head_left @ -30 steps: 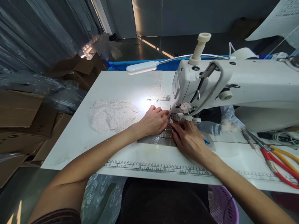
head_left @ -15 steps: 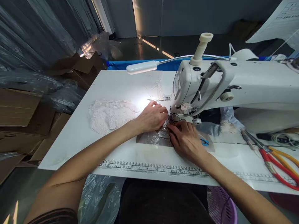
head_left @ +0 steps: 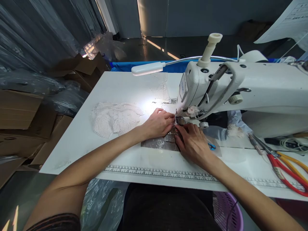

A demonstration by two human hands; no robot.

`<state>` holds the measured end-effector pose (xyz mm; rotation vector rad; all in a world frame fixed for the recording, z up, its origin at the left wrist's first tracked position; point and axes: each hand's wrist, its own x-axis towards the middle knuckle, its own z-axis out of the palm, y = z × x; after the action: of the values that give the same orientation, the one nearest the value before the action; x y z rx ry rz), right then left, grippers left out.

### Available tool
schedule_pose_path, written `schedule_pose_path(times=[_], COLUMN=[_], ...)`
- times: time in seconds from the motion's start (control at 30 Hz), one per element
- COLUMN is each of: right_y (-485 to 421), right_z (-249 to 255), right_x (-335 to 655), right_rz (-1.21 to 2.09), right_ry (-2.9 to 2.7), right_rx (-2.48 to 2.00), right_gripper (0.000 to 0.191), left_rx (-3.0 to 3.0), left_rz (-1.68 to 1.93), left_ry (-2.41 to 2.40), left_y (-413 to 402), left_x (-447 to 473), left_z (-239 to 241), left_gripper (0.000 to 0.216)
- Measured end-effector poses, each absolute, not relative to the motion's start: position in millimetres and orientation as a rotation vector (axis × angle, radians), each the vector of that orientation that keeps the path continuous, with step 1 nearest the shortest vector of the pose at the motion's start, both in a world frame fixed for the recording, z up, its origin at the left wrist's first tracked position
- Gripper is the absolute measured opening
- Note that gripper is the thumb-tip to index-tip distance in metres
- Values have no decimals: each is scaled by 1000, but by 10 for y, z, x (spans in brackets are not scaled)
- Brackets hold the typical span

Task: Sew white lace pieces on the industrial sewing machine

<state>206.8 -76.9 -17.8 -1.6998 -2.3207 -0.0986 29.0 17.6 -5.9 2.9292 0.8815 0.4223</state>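
Observation:
Both hands work close to the needle area of a white sewing machine (head_left: pixel 216 93). My left hand (head_left: pixel 158 123) lies left of the presser foot (head_left: pixel 180 120), its fingers curled and pressing on a small piece of white lace (head_left: pixel 172 130). From the near right side, my right hand (head_left: pixel 192 139) pinches the lace's near end with thumb and index finger. Most of this piece is hidden under the fingers. Beneath it is a shiny metal plate (head_left: pixel 158 144) on the table. Further left lies a gathered pile of white lace (head_left: pixel 115 118).
A lamp (head_left: pixel 148 68) on a bendable arm lights the white table (head_left: pixel 79 138). A printed ruler (head_left: pixel 163 174) runs along its front edge. Blue-handled snips (head_left: pixel 211 146) lie beside my right wrist; red-handled scissors (head_left: pixel 284 173) lie far right. A purple basket (head_left: pixel 229 208) stands below. Cardboard boxes (head_left: pixel 21 112) fill the left.
My left hand has shifted slightly right and nearer the presser foot. My right fingertips have moved a little up toward it, and less of the lace shows between the hands.

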Motion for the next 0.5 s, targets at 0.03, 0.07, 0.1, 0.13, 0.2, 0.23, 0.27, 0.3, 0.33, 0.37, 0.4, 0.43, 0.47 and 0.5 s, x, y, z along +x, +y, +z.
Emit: schedule_pose_path(times=[0.03, 0.07, 0.1, 0.13, 0.2, 0.23, 0.27, 0.3, 0.33, 0.37, 0.4, 0.43, 0.47, 0.5], right_y=[-764, -758, -753, -751, -754, -759, -766, -773, -780, -787, -792, -796, -800, -801], right_z=[-171, -165, -159, -154, -148, -147, -149, -151, -155, -160, -166, -171, -177, -181], right_x=[2062, 2053, 2043, 2031, 2002, 1987, 1971, 1955, 1940, 1926, 1913, 1901, 1891, 1883], right_rz=[-107, -117, -130, -146, -190, -218, -248, -278, -304, -327, -346, -363, -379, -394], right_ry=[-2328, -2338, -2346, -2353, -2362, -2364, -2364, -2362, -2357, -2350, -2344, -2340, -2337, -2334], right_rx=[-1712, -1723, -1734, -1745, -1766, -1777, -1790, -1804, -1818, -1833, -1846, -1853, -1854, -1852], right_gripper=[37, 37, 37, 37, 36, 36, 36, 36, 36, 36, 37, 36, 36, 35], left_rx=[2919, 2908, 2898, 2888, 2865, 2852, 2839, 2828, 2820, 2814, 2811, 2810, 2809, 2810], left_rz=[418, 418, 421, 423, 432, 445, 460, 474, 485, 490, 493, 492, 491, 491], left_ry=[881, 890, 898, 895, 874, 864, 856, 853, 856, 861, 869, 875, 880, 881], left_y=[166, 166, 175, 189, 223, 237, 248, 254, 257, 257, 256, 254, 252, 249], left_x=[294, 299, 303, 307, 310, 309, 309, 308, 307, 307, 309, 311, 313, 315], left_z=[-79, -97, -114, -127, -146, -152, -157, -162, -166, -170, -173, -176, -179, -181], left_gripper=[30, 30, 30, 30, 29, 28, 28, 28, 27, 27, 27, 27, 27, 27])
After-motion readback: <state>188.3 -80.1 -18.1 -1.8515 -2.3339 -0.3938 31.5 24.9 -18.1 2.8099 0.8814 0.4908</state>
